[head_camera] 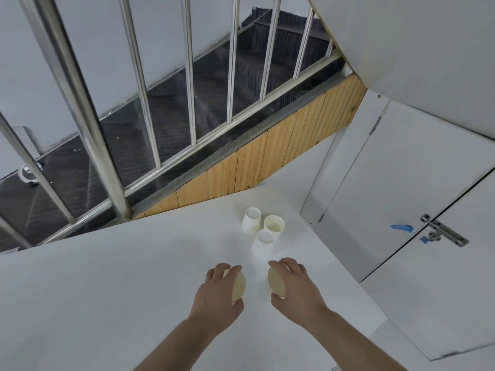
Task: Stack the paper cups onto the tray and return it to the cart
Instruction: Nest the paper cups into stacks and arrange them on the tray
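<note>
Setting: indoor stairwell area, not a kitchen or lab. I stand at a plain white counter set under a staircase. Evidence: steel railing with vertical bars, dark carpeted steps, pine-board panelling along the stair's side, white cupboard door with metal latch.

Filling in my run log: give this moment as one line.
left hand: grips cup | right hand: grips cup | three cups stand on table | tray, cart: unseen
</note>
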Motion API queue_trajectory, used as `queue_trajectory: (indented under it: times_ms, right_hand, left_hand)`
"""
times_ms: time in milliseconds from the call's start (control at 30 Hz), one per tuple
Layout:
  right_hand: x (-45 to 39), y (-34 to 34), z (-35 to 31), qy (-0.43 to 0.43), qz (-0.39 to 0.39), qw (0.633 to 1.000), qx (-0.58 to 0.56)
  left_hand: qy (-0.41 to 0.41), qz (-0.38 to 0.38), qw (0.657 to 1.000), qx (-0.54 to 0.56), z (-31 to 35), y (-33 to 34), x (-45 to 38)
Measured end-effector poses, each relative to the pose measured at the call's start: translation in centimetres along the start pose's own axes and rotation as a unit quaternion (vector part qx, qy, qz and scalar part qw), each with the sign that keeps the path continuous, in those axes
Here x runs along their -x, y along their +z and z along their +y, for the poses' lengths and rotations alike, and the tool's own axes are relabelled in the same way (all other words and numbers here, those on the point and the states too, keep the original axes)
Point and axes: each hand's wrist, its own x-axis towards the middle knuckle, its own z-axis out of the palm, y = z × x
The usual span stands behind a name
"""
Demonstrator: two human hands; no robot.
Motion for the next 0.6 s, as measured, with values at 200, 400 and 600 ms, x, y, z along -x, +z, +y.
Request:
queue_trajectory:
  times_ms: [200,400,600]
  right_hand:
    - [4.3,-0.3,-2.3,-0.033,0.018,0.999,0.006]
    - [10.4,0.8,-5.4,-0.061,0.024,0.998,-0.011]
    - [15.2,2.1,-9.6,-0.100,0.018,0.994,-0.034]
  left_hand:
    - [-0.019,0.032,0.999,0.005,0.4,-1.5,5.2]
    - [-0.023,0.073,0.997,0.005,0.3,-2.5,13.0]
    - [-0.059,0.111,0.992,0.012,-1.8,-3.6,21.8]
